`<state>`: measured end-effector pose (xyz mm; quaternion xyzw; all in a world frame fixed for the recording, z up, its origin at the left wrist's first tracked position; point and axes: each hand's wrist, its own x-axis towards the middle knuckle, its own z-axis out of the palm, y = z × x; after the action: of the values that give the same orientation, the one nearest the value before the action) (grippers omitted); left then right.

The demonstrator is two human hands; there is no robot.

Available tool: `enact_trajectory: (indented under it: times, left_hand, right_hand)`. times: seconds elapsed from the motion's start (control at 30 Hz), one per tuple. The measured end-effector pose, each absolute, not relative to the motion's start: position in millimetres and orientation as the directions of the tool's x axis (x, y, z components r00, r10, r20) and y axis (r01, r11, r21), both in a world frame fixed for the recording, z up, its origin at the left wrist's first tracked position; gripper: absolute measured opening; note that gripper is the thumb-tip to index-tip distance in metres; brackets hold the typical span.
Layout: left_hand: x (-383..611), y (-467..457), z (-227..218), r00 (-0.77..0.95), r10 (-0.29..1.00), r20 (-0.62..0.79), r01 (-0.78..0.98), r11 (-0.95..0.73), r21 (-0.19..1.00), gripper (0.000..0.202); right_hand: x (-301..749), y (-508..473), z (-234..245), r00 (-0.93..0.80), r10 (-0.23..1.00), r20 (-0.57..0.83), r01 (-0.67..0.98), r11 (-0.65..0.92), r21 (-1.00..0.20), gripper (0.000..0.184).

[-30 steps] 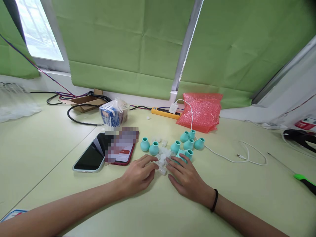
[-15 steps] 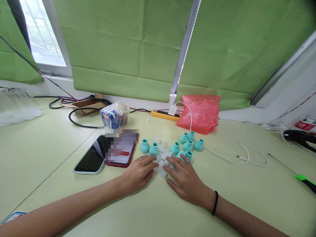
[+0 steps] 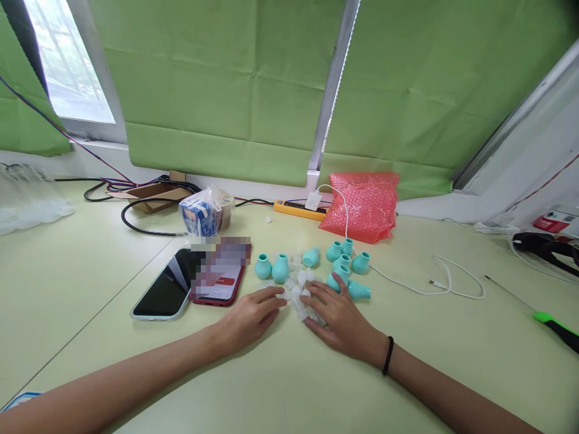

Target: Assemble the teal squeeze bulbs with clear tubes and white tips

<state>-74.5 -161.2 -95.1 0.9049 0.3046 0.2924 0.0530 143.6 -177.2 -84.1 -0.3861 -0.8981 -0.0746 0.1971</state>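
Note:
Both my hands rest on the pale green table [image 3: 452, 349], fingers stretched toward a small heap of clear plastic caps [image 3: 296, 286]. My left hand [image 3: 251, 313] lies flat with its fingertips at the heap's left side. My right hand [image 3: 339, 316] lies flat on the heap's right side, some caps under its fingers. Several teal bulb-shaped pieces [image 3: 344, 262] stand or lie just beyond the heap; two teal bulbs [image 3: 271, 267] stand left of it, and one teal bulb [image 3: 359, 291] lies on its side by my right fingers.
Two phones [image 3: 190, 283] lie left of my left hand. Behind are a bagged blue carton [image 3: 205, 214], a cardboard box with black cables [image 3: 149, 196], a yellow power strip [image 3: 298, 209], red bubble wrap [image 3: 362, 205] and a white cable [image 3: 434, 283]. A green-handled screwdriver [image 3: 552, 322] lies at right.
My hands have drawn the clear caps a little closer together. Two teal bulbs near my right fingers have tipped over and shifted. The camera has turned slightly.

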Motion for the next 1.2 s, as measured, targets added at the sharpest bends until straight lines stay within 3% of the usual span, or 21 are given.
enact_trajectory:
  times: [0.17, 0.4, 0.63, 0.83, 1.0, 1.1, 1.2]
  left_hand:
    - [-74.5, -162.1, -94.4, 0.634, 0.570, 0.523, 0.477, -0.820, 0.315, 0.022]
    - [-75.2, -160.4, -96.6, 0.633, 0.550, 0.545, 0.414, -0.835, 0.361, 0.023]
    - [-75.1, -161.3, -94.1, 0.633, 0.572, 0.522, 0.428, -0.820, 0.379, 0.020]
    - [-74.2, -161.1, -91.9, 0.630, 0.587, 0.508, 0.428, -0.809, 0.404, 0.019]
    - [-72.7, -158.7, -93.3, 0.596, 0.593, 0.542, 0.411, -0.805, 0.428, 0.023]
    - [-71.7, -157.6, -92.7, 0.597, 0.602, 0.530, 0.412, -0.797, 0.441, 0.023]
    - [-71.1, -157.6, -91.2, 0.586, 0.618, 0.524, 0.424, -0.785, 0.452, 0.020]
  right_hand:
    - [148.0, -174.5, -87.4, -0.644, 0.643, 0.415, 0.685, 0.726, -0.061, 0.024]
    - [153.9, -165.4, -95.9, -0.602, 0.593, 0.534, 0.623, 0.768, -0.151, 0.028]
    - [156.2, -162.0, -95.3, -0.451, 0.671, 0.589, 0.634, 0.705, -0.317, 0.026]
    - [154.8, -164.2, -92.3, -0.504, 0.670, 0.545, 0.641, 0.713, -0.284, 0.018]
    - [151.7, -172.5, -83.3, -0.605, 0.668, 0.432, 0.653, 0.728, -0.210, 0.043]
    - [148.5, -176.5, -77.8, -0.692, 0.636, 0.342, 0.640, 0.759, -0.116, 0.040]
    - [147.0, -176.2, -77.8, -0.702, 0.628, 0.336, 0.630, 0.767, -0.121, 0.035]
